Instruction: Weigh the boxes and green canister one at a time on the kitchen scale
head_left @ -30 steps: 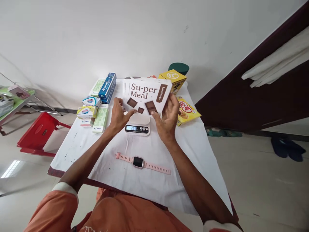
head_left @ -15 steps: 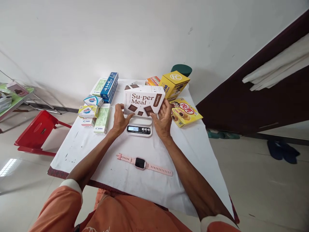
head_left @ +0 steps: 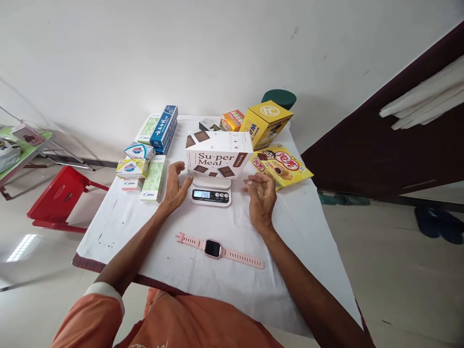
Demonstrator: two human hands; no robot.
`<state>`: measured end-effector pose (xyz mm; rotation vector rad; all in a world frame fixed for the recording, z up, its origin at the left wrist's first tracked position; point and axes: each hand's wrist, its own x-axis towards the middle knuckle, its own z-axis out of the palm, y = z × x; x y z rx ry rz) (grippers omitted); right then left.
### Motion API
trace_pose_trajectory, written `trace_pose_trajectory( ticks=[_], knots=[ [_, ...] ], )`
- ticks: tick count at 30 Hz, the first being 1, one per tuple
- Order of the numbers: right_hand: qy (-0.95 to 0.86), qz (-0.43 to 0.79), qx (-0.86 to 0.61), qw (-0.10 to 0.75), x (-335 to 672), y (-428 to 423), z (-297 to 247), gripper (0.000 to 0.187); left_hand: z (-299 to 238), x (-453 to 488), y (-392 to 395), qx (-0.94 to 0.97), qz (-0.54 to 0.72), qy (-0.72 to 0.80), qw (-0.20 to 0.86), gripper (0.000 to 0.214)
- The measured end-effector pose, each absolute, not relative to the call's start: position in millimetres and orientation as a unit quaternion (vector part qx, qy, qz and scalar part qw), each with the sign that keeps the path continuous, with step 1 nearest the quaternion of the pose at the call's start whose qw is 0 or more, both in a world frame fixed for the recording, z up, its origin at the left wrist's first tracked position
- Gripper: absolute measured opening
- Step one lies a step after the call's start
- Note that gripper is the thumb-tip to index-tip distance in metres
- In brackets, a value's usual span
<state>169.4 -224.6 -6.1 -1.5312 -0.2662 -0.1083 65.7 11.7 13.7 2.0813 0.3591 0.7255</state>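
Observation:
A white and brown "Su-per Meal" box (head_left: 219, 153) rests on the platform of a white digital kitchen scale (head_left: 211, 194), whose lit display seems to read 296. My left hand (head_left: 176, 189) is just left of the box and scale, fingers apart and holding nothing. To the right of the scale, my right hand (head_left: 261, 197) is off the box, its fingers loosely bent and apart with nothing in them. A pink smartwatch (head_left: 212, 248) lies with its strap spread out in front of the scale.
Stacked at left are green boxes (head_left: 153, 180), a blue box (head_left: 164, 126) and a yellow soap box (head_left: 132, 168). At right stand a tall yellow box (head_left: 267, 123), a flat yellow snack box (head_left: 284, 166) and an orange box (head_left: 232, 120). A red chair (head_left: 58, 195) is beside the table.
Both hands have let go of the "Su-per Meal" box and drawn apart to its sides. The box now sits level on the scale with its top showing. The reading went from about 363 to 296.

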Motion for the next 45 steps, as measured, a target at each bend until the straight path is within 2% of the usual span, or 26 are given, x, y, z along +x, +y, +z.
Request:
trace_pose_trajectory(
  ticks=[4,10,20,24,29,32,35,37,41,45],
  knots=[
    [-0.076,0.027,-0.678,0.731,162,-232,-14,0.037,3,67,14,0.790,0.276,0.223,0.500,0.019],
    [-0.098,0.053,-0.699,0.706,162,-231,-10,0.037,-1,71,16,0.780,0.284,0.244,0.501,0.014],
    [-0.108,0.051,-0.713,0.691,161,-232,-11,0.035,-2,69,15,0.788,0.271,0.246,0.496,0.013],
    [-0.103,0.045,-0.716,0.689,161,-232,-11,0.037,7,66,12,0.783,0.300,0.234,0.492,0.027],
    [-0.101,0.054,-0.723,0.681,161,-233,-12,0.037,59,69,14,0.845,0.364,0.131,0.369,0.057],
    [-0.106,0.058,-0.723,0.680,162,-233,-13,0.037,100,86,20,0.919,0.302,0.028,0.251,0.090],
    [-0.109,0.062,-0.724,0.678,162,-233,-13,0.037,135,111,24,0.969,0.194,-0.041,0.148,0.104],
    [-0.106,0.065,-0.726,0.676,162,-233,-13,0.037,153,127,23,0.988,0.116,-0.053,0.090,0.098],
    [-0.107,0.069,-0.727,0.674,162,-233,-11,0.036,176,148,20,0.998,-0.015,-0.043,0.034,0.069],
    [-0.122,0.070,-0.732,0.666,162,-233,-10,0.034,191,151,28,0.998,-0.020,0.004,0.061,0.062]
  ],
)
